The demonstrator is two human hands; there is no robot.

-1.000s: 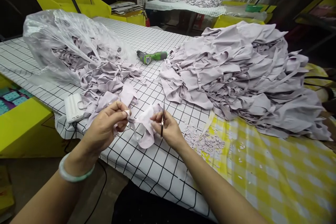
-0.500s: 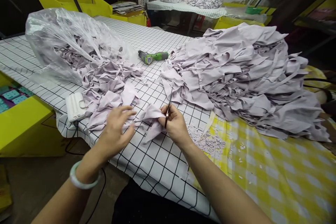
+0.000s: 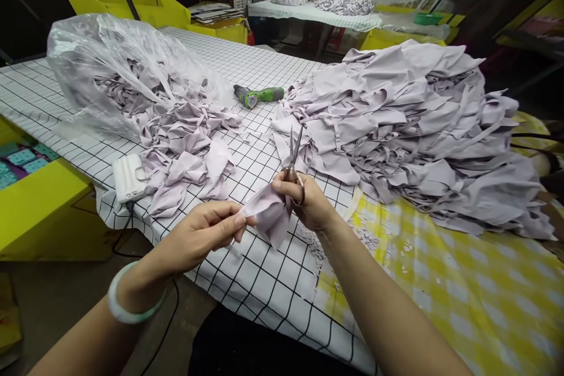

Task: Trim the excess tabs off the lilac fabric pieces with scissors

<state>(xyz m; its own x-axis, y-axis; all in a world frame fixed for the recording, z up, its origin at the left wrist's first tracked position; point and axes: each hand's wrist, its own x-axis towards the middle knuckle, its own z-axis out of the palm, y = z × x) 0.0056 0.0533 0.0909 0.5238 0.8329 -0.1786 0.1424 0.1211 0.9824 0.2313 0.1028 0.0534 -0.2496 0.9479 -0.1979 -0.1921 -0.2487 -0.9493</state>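
My left hand [image 3: 205,232] pinches one end of a small pale lilac fabric piece [image 3: 269,214] above the checked tablecloth [image 3: 247,282]. My right hand [image 3: 308,200] grips the other side of that piece and also holds small scissors [image 3: 294,153], whose blades point up and stand apart. A pale green bangle [image 3: 127,305] sits on my left wrist.
A big heap of lilac fabric pieces [image 3: 409,123] lies at the right. A clear plastic bag [image 3: 118,70] spills more pieces [image 3: 185,153] at the left. A green power tool [image 3: 258,95], a white device [image 3: 128,179], tiny clippings [image 3: 374,235] and yellow boxes [image 3: 39,211] surround them.
My left hand rose from the table and pinched the fabric piece. My right hand lifted the piece and swung the scissors upright, with the blades now apart.
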